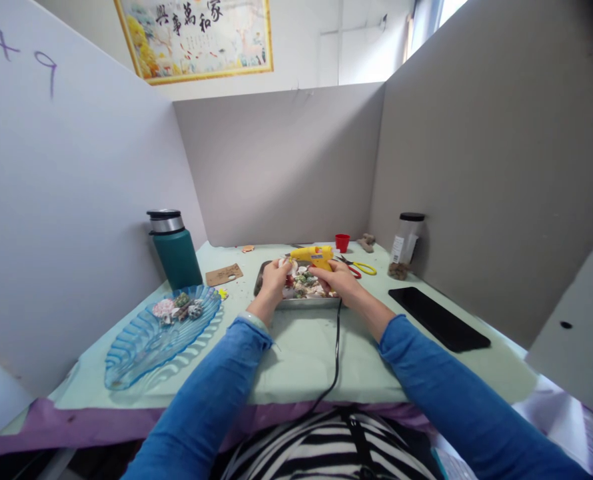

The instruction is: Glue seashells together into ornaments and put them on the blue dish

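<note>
A yellow hot glue gun is gripped in my right hand, its nozzle pointing left. Its black cord runs down over the table's front edge. My left hand is closed on a small whitish piece that looks like a seashell, right by the nozzle; fingers partly cover it. Both hands are above a metal tray filled with mixed shells. To the left, a blue clear leaf-shaped dish bears a cluster of shells, pinkish, green and grey.
A green bottle stands at the left wall. Brown card lies behind the dish. Behind the tray are a red cup and scissors with a yellow handle. A clear jar and black phone-like slab are at right.
</note>
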The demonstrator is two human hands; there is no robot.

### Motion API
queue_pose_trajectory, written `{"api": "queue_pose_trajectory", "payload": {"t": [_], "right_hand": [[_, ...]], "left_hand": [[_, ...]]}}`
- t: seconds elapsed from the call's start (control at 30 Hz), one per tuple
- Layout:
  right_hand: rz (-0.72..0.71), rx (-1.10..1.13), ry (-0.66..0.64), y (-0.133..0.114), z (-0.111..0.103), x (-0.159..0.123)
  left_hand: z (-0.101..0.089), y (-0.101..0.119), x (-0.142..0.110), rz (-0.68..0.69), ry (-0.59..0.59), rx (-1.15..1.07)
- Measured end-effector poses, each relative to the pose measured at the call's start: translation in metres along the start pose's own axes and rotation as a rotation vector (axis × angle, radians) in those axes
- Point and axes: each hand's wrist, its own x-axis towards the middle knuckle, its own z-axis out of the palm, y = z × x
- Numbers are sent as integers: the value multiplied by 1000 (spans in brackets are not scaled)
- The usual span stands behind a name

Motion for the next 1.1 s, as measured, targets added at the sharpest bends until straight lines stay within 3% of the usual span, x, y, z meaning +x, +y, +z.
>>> {"api": "queue_pose_trajectory", "payload": {"t": [0.67,1.1], "right_hand": [[10,-33,44,3,0,2],[13,-58,49,3,0,2]], "left_hand": [[-1,4,1,-18,114,-90],[-1,2,2,-16,83,-37]]}}
